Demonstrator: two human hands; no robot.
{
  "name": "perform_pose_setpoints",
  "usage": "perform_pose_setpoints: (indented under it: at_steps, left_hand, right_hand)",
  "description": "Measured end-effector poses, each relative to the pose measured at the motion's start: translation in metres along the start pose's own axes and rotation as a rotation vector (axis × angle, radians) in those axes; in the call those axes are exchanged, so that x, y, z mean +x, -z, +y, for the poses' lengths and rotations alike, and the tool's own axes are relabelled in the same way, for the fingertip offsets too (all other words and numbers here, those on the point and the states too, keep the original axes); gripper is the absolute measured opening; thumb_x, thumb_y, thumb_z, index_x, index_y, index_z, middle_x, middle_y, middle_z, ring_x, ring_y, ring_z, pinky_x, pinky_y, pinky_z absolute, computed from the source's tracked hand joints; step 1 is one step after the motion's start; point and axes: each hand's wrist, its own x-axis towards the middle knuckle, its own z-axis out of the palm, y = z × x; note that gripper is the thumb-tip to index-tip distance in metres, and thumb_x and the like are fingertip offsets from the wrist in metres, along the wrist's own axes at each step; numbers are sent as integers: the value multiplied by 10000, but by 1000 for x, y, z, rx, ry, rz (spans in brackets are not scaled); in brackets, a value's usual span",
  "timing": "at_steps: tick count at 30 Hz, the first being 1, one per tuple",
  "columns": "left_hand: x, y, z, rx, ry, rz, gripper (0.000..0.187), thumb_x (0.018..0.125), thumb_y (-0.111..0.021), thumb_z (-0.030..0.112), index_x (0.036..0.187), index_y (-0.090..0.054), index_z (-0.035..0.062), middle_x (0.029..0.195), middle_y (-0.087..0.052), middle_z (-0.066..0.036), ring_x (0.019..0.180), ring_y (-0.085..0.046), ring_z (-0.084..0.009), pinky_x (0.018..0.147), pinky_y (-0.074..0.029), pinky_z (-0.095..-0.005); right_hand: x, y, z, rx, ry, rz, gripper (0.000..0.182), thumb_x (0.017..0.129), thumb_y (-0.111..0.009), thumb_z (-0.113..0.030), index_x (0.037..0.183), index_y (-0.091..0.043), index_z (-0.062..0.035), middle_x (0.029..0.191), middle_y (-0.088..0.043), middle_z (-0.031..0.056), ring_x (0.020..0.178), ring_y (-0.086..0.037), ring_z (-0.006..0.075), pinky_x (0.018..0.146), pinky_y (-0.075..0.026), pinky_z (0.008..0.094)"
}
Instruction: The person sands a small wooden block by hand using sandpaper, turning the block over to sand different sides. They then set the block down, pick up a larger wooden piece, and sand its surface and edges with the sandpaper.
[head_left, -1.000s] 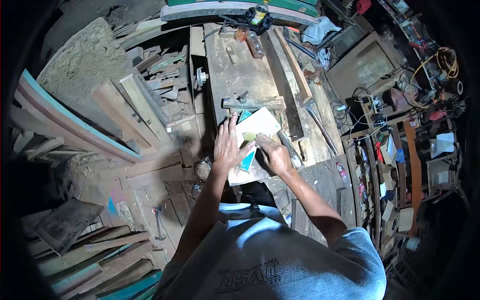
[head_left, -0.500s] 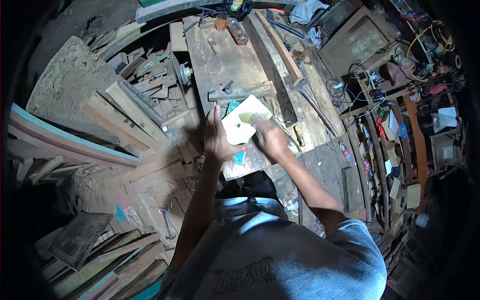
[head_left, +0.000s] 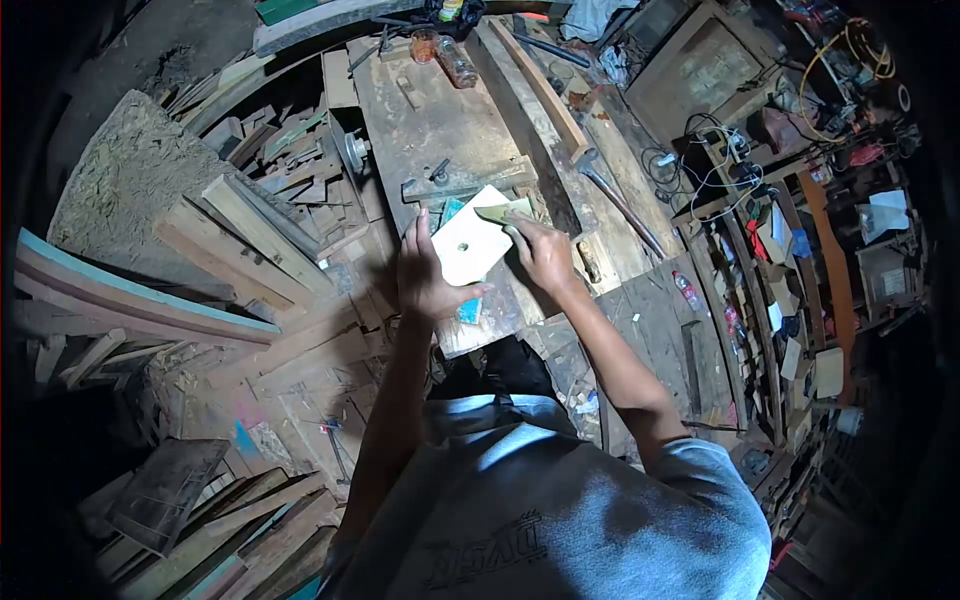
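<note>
Pale, flat angular panel (head_left: 478,228) between both hands, one dark round hole (head_left: 462,247), left grip (head_left: 428,280) splayed against its edge, right grip (head_left: 516,228) pinching greenish piece (head_left: 491,213) on it, scuffed wooden tabletop (head_left: 440,125) beneath, timber offcuts (head_left: 311,192) beyond left grip.

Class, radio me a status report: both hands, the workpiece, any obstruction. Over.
Left hand open against pale board. Right hand holding green pad on board's face. Hole uncovered. Wooden batten close beyond.
</note>
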Motion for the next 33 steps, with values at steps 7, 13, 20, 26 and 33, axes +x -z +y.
perform_pose_setpoints:
  at_steps: [7, 13, 20, 26, 33]
  left_hand:
    - [2, 1, 5, 25, 19, -6, 1593, 498, -1074, 535, 1693, -208, -63, 1571, -484, -320, 1407, -521, -503, 1201, -435, -571]
    - [1, 1, 5, -6, 70, -2, 1587, 492, -1083, 511, 1693, -214, -55, 1601, -451, -326, 1466, -478, -502, 1244, -409, -564]
    - [0, 4, 9, 40, 24, 61, 1571, 512, -1081, 483, 1696, -187, -33, 1665, -357, -337, 1529, -395, -518, 1271, -375, -595]
    - [-3, 6, 10, 34, 47, 37, 1573, 541, -1070, 508, 1720, -170, -17, 1701, -284, -320, 1541, -364, -520, 1293, -345, -601]
    - [0, 5, 11, -13, 75, 50, 1551, 555, -1058, 526, 1724, -179, 11, 1714, -251, -298, 1552, -342, -518, 1299, -336, -614]
  right_hand:
    - [2, 6, -3, 59, 75, -125, 259, 991, -707, -95, 1230, -805, -80, 1282, -792, 195, 1033, -800, 396, 899, -657, 489]
    - [-2, -9, -24, 50, 404, -117, 258, 997, -693, -97, 1241, -773, -73, 1185, -807, 202, 1028, -791, 406, 901, -645, 495]
    - [5, -10, -37, -77, 413, -220, 320, 940, -711, -95, 1247, -756, -18, 1141, -800, 233, 1132, -782, 393, 968, -646, 485]
    - [28, -23, -20, -119, 66, -217, 250, 999, -661, -94, 1240, -717, -51, 1059, -780, 263, 893, -774, 470, 749, -630, 555]
    - [42, -18, -27, -121, 15, -264, 301, 979, -704, -152, 1264, -772, -81, 1088, -806, 228, 916, -796, 429, 830, -651, 539]
